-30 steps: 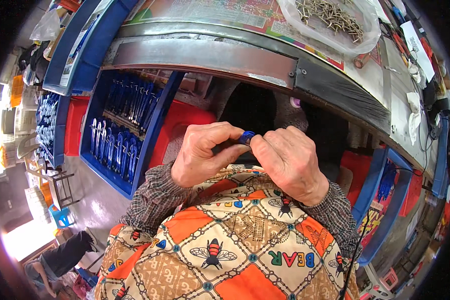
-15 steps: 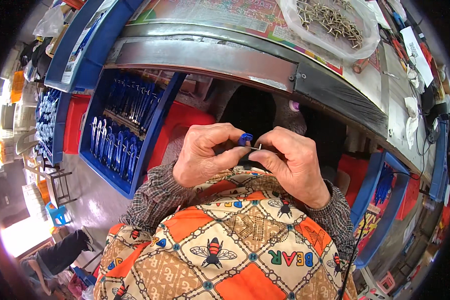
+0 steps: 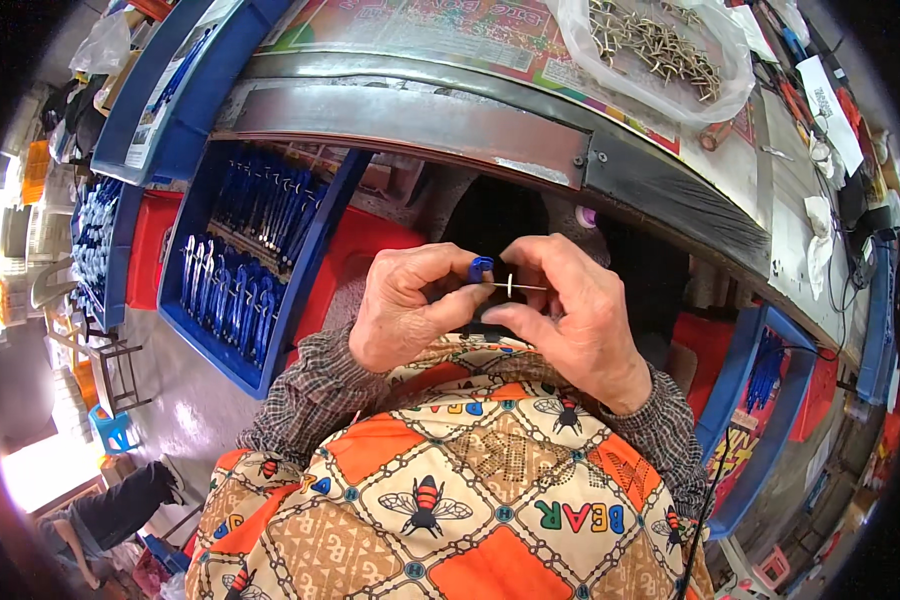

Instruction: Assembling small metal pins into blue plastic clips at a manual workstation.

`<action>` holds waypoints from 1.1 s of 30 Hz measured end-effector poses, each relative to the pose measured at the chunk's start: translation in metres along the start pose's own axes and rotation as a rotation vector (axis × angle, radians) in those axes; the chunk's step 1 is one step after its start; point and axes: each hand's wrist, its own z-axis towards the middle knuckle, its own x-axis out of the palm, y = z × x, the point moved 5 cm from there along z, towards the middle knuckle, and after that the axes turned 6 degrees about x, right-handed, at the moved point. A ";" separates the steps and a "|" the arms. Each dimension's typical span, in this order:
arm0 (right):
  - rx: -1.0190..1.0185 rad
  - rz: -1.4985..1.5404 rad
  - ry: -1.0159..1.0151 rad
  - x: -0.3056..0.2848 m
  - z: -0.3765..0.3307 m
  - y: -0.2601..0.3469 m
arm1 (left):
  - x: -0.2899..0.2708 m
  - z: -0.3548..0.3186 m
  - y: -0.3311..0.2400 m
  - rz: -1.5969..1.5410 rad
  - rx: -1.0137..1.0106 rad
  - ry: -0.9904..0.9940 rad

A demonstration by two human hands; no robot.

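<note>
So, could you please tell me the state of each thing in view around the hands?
Left hand: pinched shut
Blue piece: held in the left hand
Metal pin: pointing right from the left hand
Right hand: thumb and forefinger apart
Translucent container: open, holding metal pieces
Large blue crate: open, holding blue-handled tools in two rows
Right-side blue tray: open, holding blue items

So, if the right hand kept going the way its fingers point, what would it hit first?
Likely the thin metal pin sticking out from the left hand, though depth is hard to judge.
</note>
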 end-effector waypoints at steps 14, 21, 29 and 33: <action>-0.016 -0.038 0.033 0.005 0.000 -0.005 | 0.000 0.000 0.002 0.003 -0.027 -0.042; -0.047 -0.101 0.115 -0.004 -0.001 -0.011 | 0.002 0.000 0.002 -0.037 -0.028 -0.029; -0.013 -0.013 0.042 0.002 -0.001 -0.005 | 0.003 0.000 0.000 -0.041 -0.038 -0.026; 0.078 0.077 0.056 0.000 0.002 0.000 | 0.003 0.001 -0.003 -0.018 -0.026 -0.028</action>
